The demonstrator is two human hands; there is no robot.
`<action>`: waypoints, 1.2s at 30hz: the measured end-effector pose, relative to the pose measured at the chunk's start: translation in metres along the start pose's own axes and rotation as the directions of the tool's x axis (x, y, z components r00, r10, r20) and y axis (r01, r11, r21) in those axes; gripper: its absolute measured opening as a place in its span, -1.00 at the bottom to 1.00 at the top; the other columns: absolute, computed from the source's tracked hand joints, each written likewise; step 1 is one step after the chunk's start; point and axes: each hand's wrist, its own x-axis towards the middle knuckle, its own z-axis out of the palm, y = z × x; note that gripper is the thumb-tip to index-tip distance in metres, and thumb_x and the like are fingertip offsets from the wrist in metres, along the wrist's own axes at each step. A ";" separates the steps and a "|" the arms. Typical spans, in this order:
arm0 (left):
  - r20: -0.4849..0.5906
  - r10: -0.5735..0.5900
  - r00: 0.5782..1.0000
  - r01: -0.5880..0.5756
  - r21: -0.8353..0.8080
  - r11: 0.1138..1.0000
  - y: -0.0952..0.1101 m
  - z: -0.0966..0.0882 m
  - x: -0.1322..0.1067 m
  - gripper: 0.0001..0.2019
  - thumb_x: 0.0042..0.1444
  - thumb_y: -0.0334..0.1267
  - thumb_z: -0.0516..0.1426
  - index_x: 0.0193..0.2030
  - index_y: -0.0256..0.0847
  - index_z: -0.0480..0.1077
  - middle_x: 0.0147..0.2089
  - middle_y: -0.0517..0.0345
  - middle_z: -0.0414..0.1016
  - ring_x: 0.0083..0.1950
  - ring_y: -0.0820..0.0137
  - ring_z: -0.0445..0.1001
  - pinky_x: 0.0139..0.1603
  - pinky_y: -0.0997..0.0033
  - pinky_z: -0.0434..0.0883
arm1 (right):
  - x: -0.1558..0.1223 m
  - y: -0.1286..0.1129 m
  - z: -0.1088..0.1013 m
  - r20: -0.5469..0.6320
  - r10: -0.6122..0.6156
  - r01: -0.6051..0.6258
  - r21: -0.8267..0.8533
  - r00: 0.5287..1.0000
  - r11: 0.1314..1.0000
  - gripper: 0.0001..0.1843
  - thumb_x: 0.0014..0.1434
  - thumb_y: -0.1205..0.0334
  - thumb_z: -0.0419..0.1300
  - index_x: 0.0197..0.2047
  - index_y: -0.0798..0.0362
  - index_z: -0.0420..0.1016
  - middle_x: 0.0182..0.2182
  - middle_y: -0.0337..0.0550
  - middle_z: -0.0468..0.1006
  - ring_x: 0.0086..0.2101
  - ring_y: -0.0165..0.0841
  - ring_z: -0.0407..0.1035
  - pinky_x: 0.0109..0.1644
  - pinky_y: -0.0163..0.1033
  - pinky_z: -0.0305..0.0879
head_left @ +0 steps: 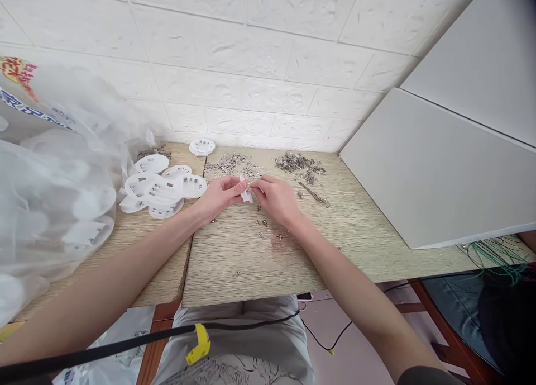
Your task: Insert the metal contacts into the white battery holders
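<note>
My left hand (221, 196) grips a white round plastic disc (245, 190), held up on edge above the table. My right hand (276, 198) meets the disc from the right, thumb and fingertips pinched together; whatever lies between them is too small to make out. Below the hands a few small metal pieces (264, 223) lie scattered on the wood. Behind them are a pile of flat silvery bits (228, 164) and a darker heap of small metal parts (293, 162). Tweezers or thin metal rods (312, 193) rest right of my right hand.
Several white discs with metal contacts (165, 188) are stacked at left, and one more disc (201, 147) lies by the wall. A large clear plastic bag (54, 206) bulges on the left. Grey panels (452, 167) stand at right, near green wires (498, 256). A black cable (146, 338) crosses in front.
</note>
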 end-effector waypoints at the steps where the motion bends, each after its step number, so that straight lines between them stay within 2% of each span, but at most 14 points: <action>1: 0.002 -0.003 1.000 0.002 0.009 1.000 0.000 0.000 0.000 -0.69 -0.06 -0.09 0.35 -0.29 -0.29 0.51 -0.24 0.05 0.53 -0.15 0.32 0.49 0.09 0.10 0.39 | 0.000 -0.001 0.001 0.006 -0.006 0.006 -0.011 1.000 1.000 -0.68 0.32 0.28 0.00 -0.14 0.04 0.61 -0.29 -0.11 0.54 -0.36 -0.37 0.32 -0.37 -0.27 -0.01; 5: -0.006 -0.013 1.000 0.013 0.029 0.999 0.000 0.000 0.000 -0.68 -0.08 -0.10 0.36 -0.28 -0.28 0.52 -0.22 0.04 0.54 -0.13 0.30 0.49 0.11 0.11 0.39 | 0.000 -0.003 0.004 0.005 -0.017 0.017 -0.012 1.000 1.000 -0.67 0.33 0.28 -0.01 -0.14 0.04 0.60 -0.31 -0.12 0.53 -0.39 -0.38 0.30 -0.39 -0.27 -0.03; 14: 0.015 -0.051 0.999 0.053 -0.082 0.995 0.002 -0.003 0.001 -0.71 0.01 -0.08 0.32 -0.32 -0.30 0.49 -0.25 0.06 0.52 -0.13 0.36 0.49 0.16 0.10 0.37 | 0.002 0.001 -0.004 -0.083 0.053 -0.045 0.095 0.995 0.994 -0.75 0.26 0.31 0.08 -0.16 0.08 0.61 -0.27 -0.13 0.58 -0.39 -0.41 0.34 -0.32 -0.29 0.10; 22: -0.009 -0.050 0.999 0.049 -0.086 0.995 0.003 -0.001 0.001 -0.73 0.00 -0.11 0.33 -0.37 -0.29 0.46 -0.35 0.14 0.48 -0.21 0.41 0.48 0.16 0.11 0.37 | 0.002 0.005 -0.004 -0.004 0.017 -0.016 0.071 1.000 0.997 -0.77 0.21 0.28 0.12 -0.24 0.07 0.63 -0.34 -0.13 0.59 -0.43 -0.40 0.34 -0.34 -0.29 0.09; 36: -0.037 -0.051 0.998 0.048 -0.072 0.996 0.004 0.000 0.000 -0.73 -0.02 -0.11 0.34 -0.35 -0.28 0.47 -0.28 0.09 0.51 -0.18 0.40 0.48 0.16 0.14 0.37 | 0.002 0.002 -0.005 0.027 0.047 -0.049 0.071 0.999 0.996 -0.78 0.24 0.29 0.12 -0.22 0.08 0.61 -0.31 -0.14 0.59 -0.41 -0.41 0.33 -0.36 -0.30 0.06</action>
